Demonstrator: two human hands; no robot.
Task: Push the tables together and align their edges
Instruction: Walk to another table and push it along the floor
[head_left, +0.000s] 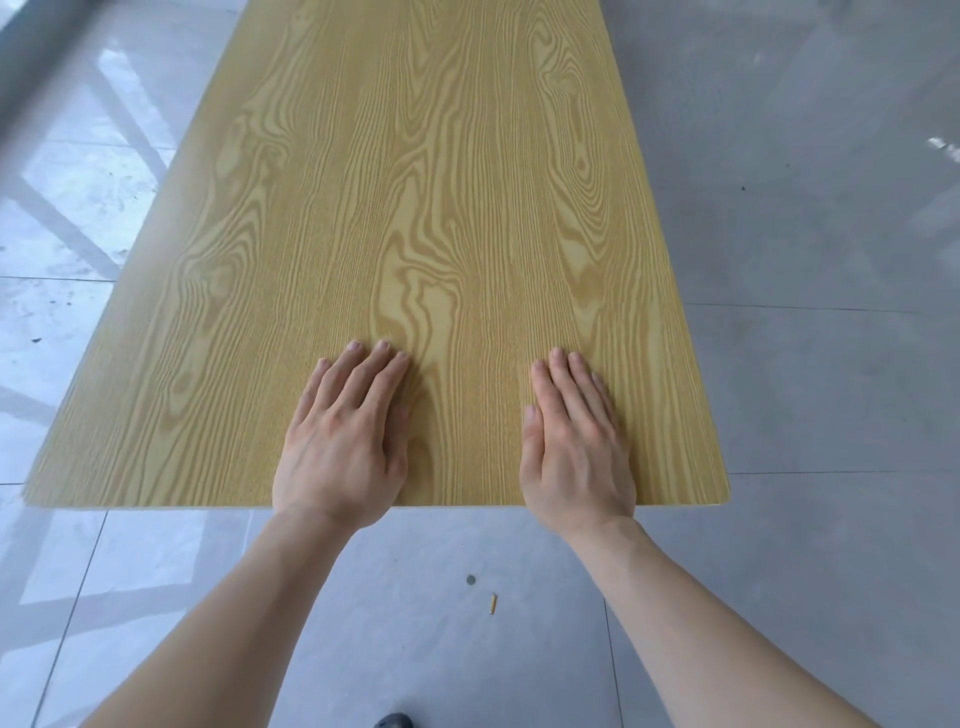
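Head view shows us standing at the short near end of a long rectangular table with a yellow wood-grain top (415, 208), which stretches away from us across a grey tiled floor (805, 364). Our left hand (340, 441) and right hand (574, 447) both lie flat on the top just inside its near edge, fingers straight and together, grasping nothing. We judge this placement deliberate: two palms set apart either side of the table's middle let us push it forward without turning it.

The near edge runs straight beneath our wrists, and both near corners are in view. Bare floor lies along the table's left and right sides, so sideways correction looks possible. The far end runs out of frame, and we see no second table, so we cannot tell how close the join is.

Below the near edge a small yellowish peg-like object (492, 604) and a dark round spot (471, 580) lie on the floor, near our feet.
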